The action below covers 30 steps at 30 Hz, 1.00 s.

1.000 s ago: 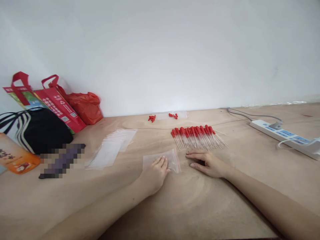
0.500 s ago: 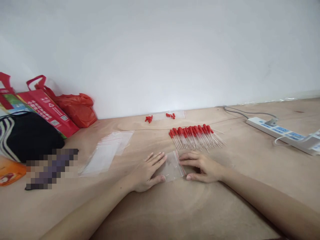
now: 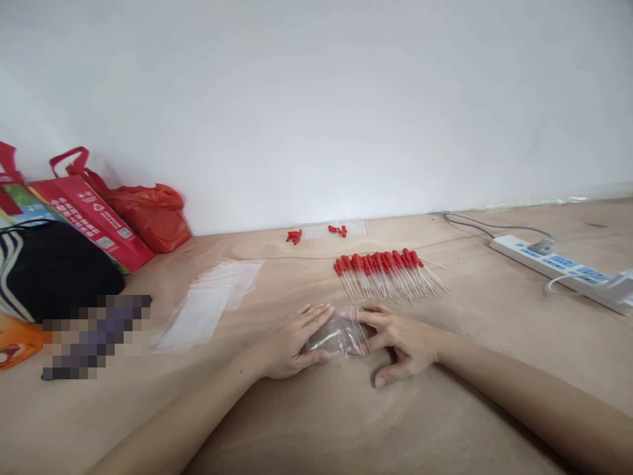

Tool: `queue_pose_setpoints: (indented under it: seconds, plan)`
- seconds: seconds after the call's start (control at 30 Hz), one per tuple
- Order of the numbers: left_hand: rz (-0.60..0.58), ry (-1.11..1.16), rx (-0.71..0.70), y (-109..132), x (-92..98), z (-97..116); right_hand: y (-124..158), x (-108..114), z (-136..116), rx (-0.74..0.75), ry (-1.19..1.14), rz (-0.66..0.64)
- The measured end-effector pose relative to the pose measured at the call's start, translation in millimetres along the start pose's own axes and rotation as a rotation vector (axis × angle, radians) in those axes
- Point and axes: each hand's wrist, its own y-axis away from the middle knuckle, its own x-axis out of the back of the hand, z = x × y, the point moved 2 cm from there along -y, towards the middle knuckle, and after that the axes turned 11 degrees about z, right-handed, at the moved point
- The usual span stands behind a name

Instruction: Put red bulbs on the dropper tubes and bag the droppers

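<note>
A clear zip-lock bag (image 3: 339, 335) with a red line along its mouth lies on the wooden table between my hands, its film puffed and creased. My left hand (image 3: 299, 340) is spread flat over the bag's left end. At the mouth, my right hand (image 3: 398, 340) has its fingers apart; one fingertip shows through the film, inside the bag. Its thumb stands free of the bag, over the wood. Just beyond the hands lies a row of droppers (image 3: 383, 272) with red rubber bulbs and thin clear tubes, bulbs pointing to the wall.
Flat clear bags (image 3: 202, 307) are stacked on the left. Loose red bulbs (image 3: 294, 236) lie near the wall, some on another clear bag (image 3: 314, 231). A power strip (image 3: 554, 260) with cables is at the right. A red carrier bag (image 3: 148, 214) and a black bag (image 3: 64, 270) stand far left.
My right hand has opened wider, its thumb moving nearer to me, and a fingertip has gone into the bag's mouth. The bag has puffed up; my left hand stays on it.
</note>
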Motion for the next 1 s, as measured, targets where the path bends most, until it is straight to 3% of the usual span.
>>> queue_pose_setpoints:
  seconds: [0.13, 0.27, 0.37, 0.47, 0.63, 0.83, 1.0]
  plan:
    - [-0.011, 0.013, -0.001, 4.8, 0.3, -2.9, 7.8, 4.4, 0.4, -0.069, -0.026, -0.008]
    - [-0.003, 0.032, 0.016, 5.3, 1.6, -3.0, 10.2, 11.0, 7.5, -0.190, -0.147, 0.067]
    - [0.018, 0.062, 0.008, 4.2, 1.8, -1.8, 1.3, 22.1, 31.1, -0.429, -0.093, 0.256]
    - [0.048, 0.076, 0.019, 4.9, 0.4, -2.1, -17.3, 35.1, 65.1, -0.714, 0.214, 0.522]
    - [0.140, 0.098, 0.082, 9.4, -2.6, -4.2, -54.6, 36.0, 105.0, -1.025, 0.413, 0.571]
    - [0.087, 0.092, 0.074, 14.0, 8.0, -3.7, -68.4, 26.7, 114.0, -1.115, 0.377, 0.578]
    - [-0.017, 0.080, 0.053, 18.4, 15.9, -6.4, -60.1, 40.5, 113.6, -1.107, 0.302, 0.667]
